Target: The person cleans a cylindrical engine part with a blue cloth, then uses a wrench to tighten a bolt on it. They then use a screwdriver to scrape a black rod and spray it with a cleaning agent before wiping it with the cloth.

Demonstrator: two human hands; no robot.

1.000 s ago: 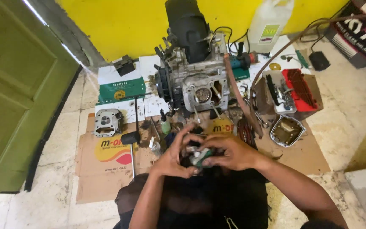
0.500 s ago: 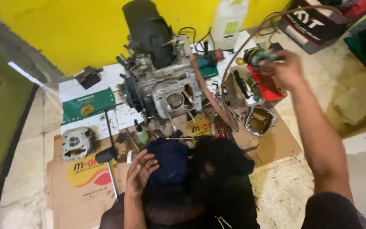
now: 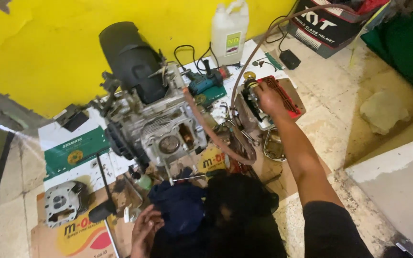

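Observation:
My right hand (image 3: 269, 99) reaches out over a tray of parts (image 3: 296, 114) to the right of the engine, its fingers closed around a small dark metal part (image 3: 250, 91). A red ribbed cover (image 3: 283, 93) lies in the tray just beyond the hand. My left hand (image 3: 144, 230) rests low by my lap, fingers loosely apart and holding nothing, touching the edge of a dark blue cloth (image 3: 180, 206). The stripped engine (image 3: 154, 124), with a black cylinder on top, stands between the two hands on the floor.
A loose cylinder head (image 3: 62, 203) lies on cardboard at the left, beside a black-handled tool (image 3: 102, 191). A brown hose (image 3: 211, 131) arcs from the engine. A white jug (image 3: 229, 31), a teal power drill (image 3: 206, 82), a green box (image 3: 75, 150) and a shiny metal cover (image 3: 274, 145) surround it.
My hands, together on a small part in my lap, have parted. The right hand carried the part out to the tray on the right; the left stayed by the blue cloth.

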